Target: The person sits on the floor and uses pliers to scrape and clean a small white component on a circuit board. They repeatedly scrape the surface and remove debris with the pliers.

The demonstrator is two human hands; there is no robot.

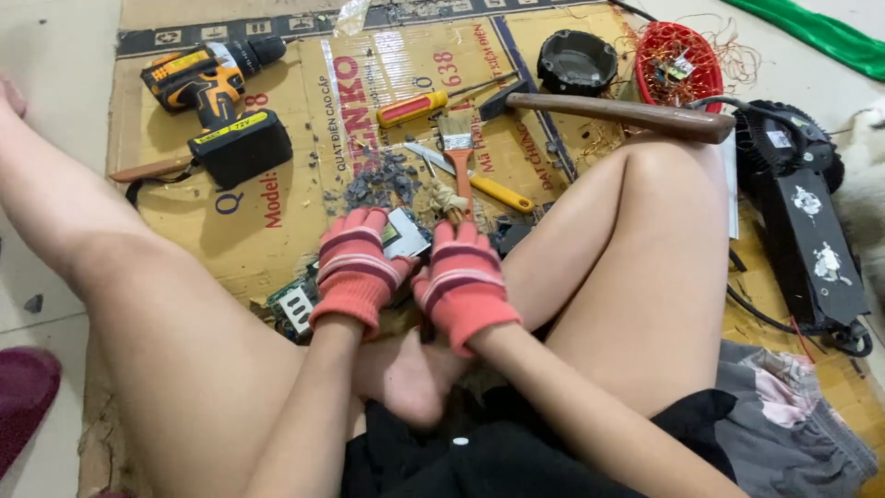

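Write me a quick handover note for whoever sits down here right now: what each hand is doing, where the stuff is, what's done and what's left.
Left hand: gloved, closed on the silver metal piece over the green circuit board.
Right hand: gloved, gripping a tool with a cloth-wrapped handle; its tip is hidden.
Within reach on the cardboard: paintbrush, red-handled screwdriver, yellow-handled tool, hammer, cordless drill, red basket of wire scraps.
Done: a pile of grey debris lies ahead of the hands.
Left: the metal piece and board are not yet apart, as far as can be seen.
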